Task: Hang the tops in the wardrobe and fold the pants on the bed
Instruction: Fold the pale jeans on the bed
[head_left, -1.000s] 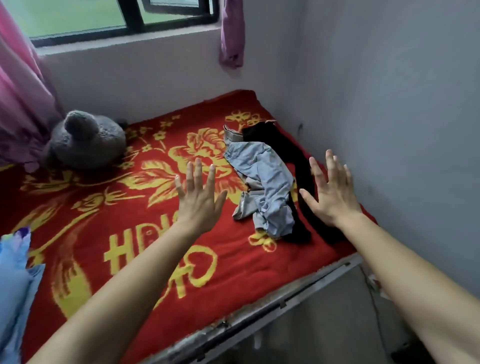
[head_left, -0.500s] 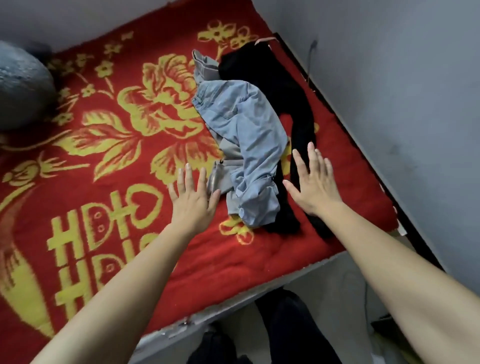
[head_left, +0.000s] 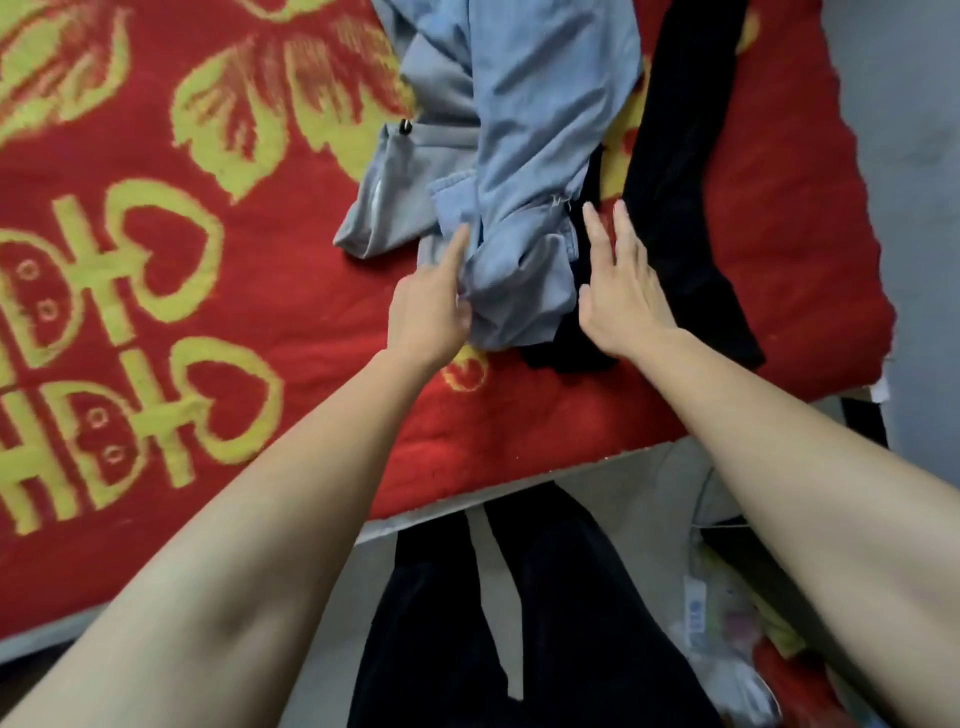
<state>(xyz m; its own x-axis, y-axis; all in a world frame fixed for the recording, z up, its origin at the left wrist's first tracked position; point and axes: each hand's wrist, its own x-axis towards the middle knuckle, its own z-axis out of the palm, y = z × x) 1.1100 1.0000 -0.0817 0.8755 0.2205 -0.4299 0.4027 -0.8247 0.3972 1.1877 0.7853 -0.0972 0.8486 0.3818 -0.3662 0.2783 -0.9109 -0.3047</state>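
Denim pants (head_left: 524, 156) crumpled; left hand (head_left: 431, 306) touching, right hand (head_left: 623, 296) flat.

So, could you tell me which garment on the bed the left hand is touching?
The light blue denim garment: the left hand touches its near end, while the right hand is over the black garment.
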